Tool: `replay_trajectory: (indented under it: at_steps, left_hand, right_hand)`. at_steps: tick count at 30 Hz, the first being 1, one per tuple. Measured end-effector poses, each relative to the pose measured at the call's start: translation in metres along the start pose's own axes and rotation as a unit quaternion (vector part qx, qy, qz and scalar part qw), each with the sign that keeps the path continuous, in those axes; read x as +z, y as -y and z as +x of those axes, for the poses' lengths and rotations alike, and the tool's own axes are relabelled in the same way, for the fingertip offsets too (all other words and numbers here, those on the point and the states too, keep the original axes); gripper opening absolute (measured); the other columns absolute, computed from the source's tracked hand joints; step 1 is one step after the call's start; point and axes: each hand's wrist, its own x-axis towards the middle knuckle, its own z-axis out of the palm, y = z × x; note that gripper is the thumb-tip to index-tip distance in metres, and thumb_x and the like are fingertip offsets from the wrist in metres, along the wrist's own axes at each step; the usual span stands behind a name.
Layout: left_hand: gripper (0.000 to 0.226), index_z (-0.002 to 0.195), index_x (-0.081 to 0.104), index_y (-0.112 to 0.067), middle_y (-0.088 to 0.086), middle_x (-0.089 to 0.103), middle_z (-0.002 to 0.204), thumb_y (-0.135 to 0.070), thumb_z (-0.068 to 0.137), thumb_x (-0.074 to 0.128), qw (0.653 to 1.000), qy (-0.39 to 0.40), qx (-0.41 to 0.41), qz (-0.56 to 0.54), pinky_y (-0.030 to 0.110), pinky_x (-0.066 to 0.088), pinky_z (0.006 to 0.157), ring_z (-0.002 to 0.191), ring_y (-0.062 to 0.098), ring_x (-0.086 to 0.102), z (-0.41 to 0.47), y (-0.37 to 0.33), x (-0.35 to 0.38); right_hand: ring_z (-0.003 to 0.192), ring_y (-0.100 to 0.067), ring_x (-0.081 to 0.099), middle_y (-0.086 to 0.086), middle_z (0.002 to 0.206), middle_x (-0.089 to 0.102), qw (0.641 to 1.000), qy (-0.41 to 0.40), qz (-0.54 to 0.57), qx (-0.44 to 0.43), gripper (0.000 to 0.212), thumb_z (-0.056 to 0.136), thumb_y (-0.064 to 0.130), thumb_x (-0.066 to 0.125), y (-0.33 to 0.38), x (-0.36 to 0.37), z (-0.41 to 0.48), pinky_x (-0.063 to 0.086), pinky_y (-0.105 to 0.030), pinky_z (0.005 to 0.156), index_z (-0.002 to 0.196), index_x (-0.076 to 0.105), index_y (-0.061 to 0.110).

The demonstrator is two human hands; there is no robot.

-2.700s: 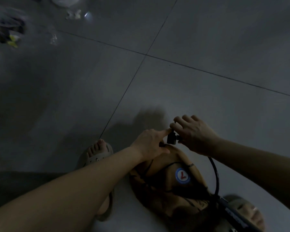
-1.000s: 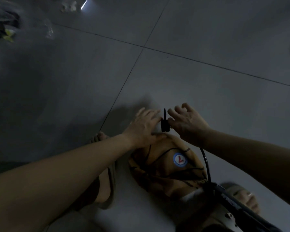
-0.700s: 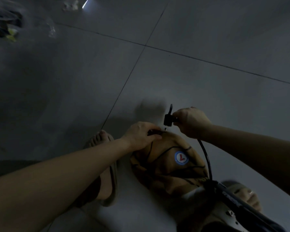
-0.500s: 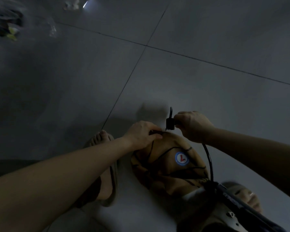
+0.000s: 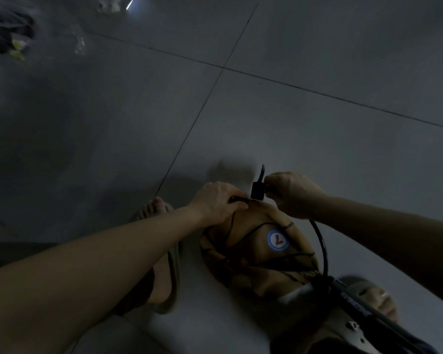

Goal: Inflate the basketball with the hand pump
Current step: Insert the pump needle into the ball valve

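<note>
Your left hand (image 5: 220, 203) has fingers curled, gripping the top of the limp basketball (image 5: 258, 251), which lies on the floor (image 5: 317, 136). Just right of those fingers, your right hand (image 5: 294, 194) pinches the pump nozzle (image 5: 257, 190), its tip at the ball's top. A second ago both hands sat open around the nozzle.

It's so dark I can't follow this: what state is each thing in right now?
basketball, flat and crumpled, on the floor.
pump head, at the ball's top, lever up; whether it is plugged in is hidden.
pump, slanted at lower right, no hand on it.
hose, curved from head to pump.
left hand, grips the basketball's top.
right hand, grips the pump head.
</note>
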Motion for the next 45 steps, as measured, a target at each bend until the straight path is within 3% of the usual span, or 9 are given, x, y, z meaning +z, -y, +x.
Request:
replay_trajectory:
  at_steps: [2,6,12,15,19,28,37,41,45]
  left_hand:
    - [0.029,0.12,0.07,-0.029,-0.005,0.07,0.115,-0.043,0.097,0.058,1.0,-0.004,-0.001,0.019,0.031,0.047,0.085,0.1,0.015,0.063,0.001,-0.001,0.001]
    - [0.029,0.119,0.068,-0.031,-0.005,0.072,0.106,-0.046,0.097,0.055,0.999,-0.022,0.007,0.039,0.034,0.049,0.086,0.099,0.018,0.065,0.002,0.002,0.005]
    - [0.066,0.151,0.035,-0.018,0.006,0.064,0.116,-0.041,0.094,0.06,0.989,-0.023,0.088,0.117,0.042,0.046,0.097,0.105,0.024,0.058,0.006,0.006,0.006]
    - [0.066,0.15,0.039,-0.014,0.003,0.059,0.132,-0.035,0.092,0.064,0.984,-0.008,0.127,0.124,0.035,0.038,0.106,0.119,0.02,0.053,0.011,0.002,0.003]
    - [0.078,0.151,0.038,-0.017,0.0,0.053,0.14,-0.042,0.085,0.071,0.985,0.023,0.115,0.123,0.034,0.03,0.111,0.127,0.017,0.046,0.017,0.001,0.005]
    - [0.062,0.122,0.058,-0.017,0.0,0.055,0.114,-0.06,0.079,0.07,0.967,-0.019,0.173,0.185,0.033,0.032,0.092,0.106,0.019,0.051,0.029,0.005,-0.006]
    - [0.057,0.126,0.061,-0.016,0.002,0.057,0.12,-0.058,0.088,0.061,0.948,-0.006,0.213,0.237,0.04,0.038,0.099,0.111,0.019,0.051,0.029,-0.004,-0.012]
    - [0.056,0.12,0.064,-0.02,-0.001,0.059,0.111,-0.064,0.084,0.058,0.932,-0.013,0.227,0.283,0.037,0.037,0.096,0.106,0.018,0.049,0.034,-0.01,-0.014]
    - [0.055,0.113,0.068,-0.023,-0.003,0.059,0.108,-0.067,0.085,0.052,0.919,0.0,0.232,0.319,0.039,0.037,0.098,0.107,0.017,0.048,0.039,-0.014,-0.017]
  right_hand:
    - [0.088,-0.015,0.061,0.0,0.11,0.067,1.0,-0.003,-0.001,-0.007,0.017,0.099,0.02,0.056,0.0,0.003,-0.001,0.043,-0.024,0.068,0.113,0.064,0.017]
    - [0.094,-0.022,0.064,-0.003,0.112,0.067,1.0,-0.005,-0.011,-0.003,0.02,0.098,0.021,0.056,0.001,0.008,0.001,0.054,-0.033,0.075,0.117,0.062,0.017]
    - [0.089,-0.013,0.06,0.001,0.11,0.067,1.0,0.013,0.001,-0.015,0.02,0.099,0.018,0.055,-0.001,0.007,0.002,0.049,-0.026,0.075,0.117,0.062,0.02]
    - [0.085,-0.007,0.053,0.002,0.112,0.066,1.0,0.022,0.014,-0.01,0.024,0.1,0.016,0.054,0.001,0.005,0.001,0.044,-0.021,0.073,0.122,0.061,0.02]
    - [0.093,-0.011,0.061,0.002,0.113,0.068,0.999,0.02,0.035,0.0,0.025,0.099,0.017,0.055,0.002,0.004,-0.001,0.042,-0.019,0.073,0.122,0.063,0.021]
    - [0.075,-0.008,0.052,0.005,0.097,0.061,0.996,0.007,-0.042,-0.08,0.015,0.097,0.013,0.055,0.002,0.004,0.0,0.038,-0.021,0.07,0.108,0.063,0.019]
    - [0.081,-0.008,0.061,0.002,0.098,0.067,0.991,0.068,0.095,0.061,0.012,0.095,0.019,0.061,0.001,0.0,0.01,0.042,-0.015,0.062,0.105,0.067,0.018]
    - [0.077,-0.015,0.067,-0.009,0.093,0.072,0.932,0.148,0.289,0.164,0.018,0.094,0.025,0.065,-0.004,-0.018,0.014,0.053,-0.025,0.067,0.099,0.068,0.009]
    - [0.087,-0.025,0.072,-0.017,0.101,0.073,0.84,0.214,0.423,0.266,0.069,0.092,0.07,0.041,-0.009,-0.035,0.017,0.056,-0.038,0.082,0.111,0.063,0.008]
